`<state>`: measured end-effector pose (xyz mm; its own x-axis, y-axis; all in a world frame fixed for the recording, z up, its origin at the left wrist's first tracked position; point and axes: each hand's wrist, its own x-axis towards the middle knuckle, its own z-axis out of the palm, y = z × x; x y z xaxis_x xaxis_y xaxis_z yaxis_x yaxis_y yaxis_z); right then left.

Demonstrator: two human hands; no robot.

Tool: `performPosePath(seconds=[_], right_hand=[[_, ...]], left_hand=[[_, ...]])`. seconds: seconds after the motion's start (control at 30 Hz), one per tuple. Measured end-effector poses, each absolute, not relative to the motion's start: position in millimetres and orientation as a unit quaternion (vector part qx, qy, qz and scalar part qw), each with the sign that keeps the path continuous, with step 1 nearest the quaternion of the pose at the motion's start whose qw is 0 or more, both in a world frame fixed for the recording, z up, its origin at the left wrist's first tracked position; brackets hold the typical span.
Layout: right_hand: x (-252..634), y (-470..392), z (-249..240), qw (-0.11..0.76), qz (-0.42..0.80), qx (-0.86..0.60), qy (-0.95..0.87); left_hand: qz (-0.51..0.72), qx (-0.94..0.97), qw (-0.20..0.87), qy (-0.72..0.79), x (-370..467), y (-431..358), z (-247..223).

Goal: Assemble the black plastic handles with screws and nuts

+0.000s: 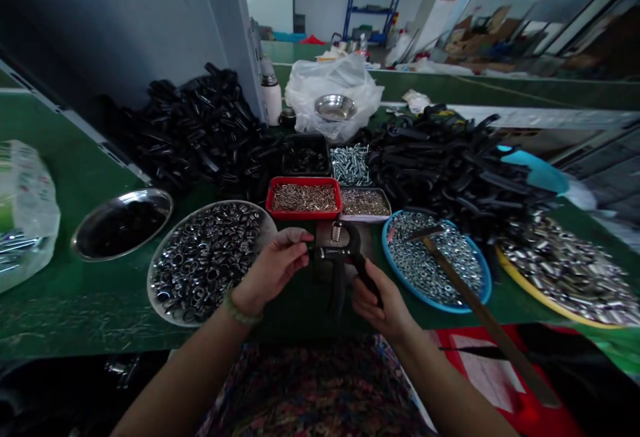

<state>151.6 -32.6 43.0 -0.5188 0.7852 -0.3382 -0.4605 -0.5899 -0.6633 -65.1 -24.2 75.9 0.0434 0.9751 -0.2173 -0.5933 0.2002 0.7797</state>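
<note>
A black hand grip strengthener (338, 252) with a coiled metal spring at its top is held up in front of me. My right hand (381, 300) wraps round its right handle, while the other handle hangs down free. My left hand (280, 265), with a beaded bracelet at the wrist, pinches at the left end of its crossbar; a small dark piece shows at the fingertips, too small to make out. Just behind the hands stands a red tray (303, 214) of small metal pins. To the left lies a pale round tray (159, 297) heaped with shiny rings.
A blue tray (440, 305) of nuts has a hammer (465, 287) lying across it. Heaps of black handles (210, 130) and other black parts (440, 157) rise behind. A yellow tray (545, 302) of metal cylinders sits right, a steel bowl (80, 250) left.
</note>
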Motion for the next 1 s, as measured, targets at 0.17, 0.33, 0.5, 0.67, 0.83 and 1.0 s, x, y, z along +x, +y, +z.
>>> performPosePath(seconds=[0.17,0.33,0.5,0.67,0.83,1.0], right_hand=[[163.0,-38.5,37.4,0.367,0.865,-0.273,-0.205],[168.0,-37.5,40.0,0.344,0.850,-0.312,-0.250],[178.2,-36.3,79.9,0.362,0.558,-0.503,-0.552],[189.9,-43.8,97.2,0.220,0.174,-0.581,-0.764],[156.8,-48.1,91.4,0.196,0.301,-0.507,-0.784],[113.1,22.7,104.5,0.203,0.388,-0.342,-0.831]], left_hand=[[0.552,0.214,0.746,0.306,-41.3,-29.2,71.2],[0.505,0.215,0.777,0.310,-39.0,-26.4,64.8],[0.503,0.310,0.657,0.468,-43.6,-24.3,58.4],[0.438,0.409,0.615,0.513,-30.8,-49.2,46.3],[0.457,0.425,0.580,0.524,-1.9,-62.5,32.2],[0.554,0.398,0.415,0.602,-81.7,-89.3,90.6]])
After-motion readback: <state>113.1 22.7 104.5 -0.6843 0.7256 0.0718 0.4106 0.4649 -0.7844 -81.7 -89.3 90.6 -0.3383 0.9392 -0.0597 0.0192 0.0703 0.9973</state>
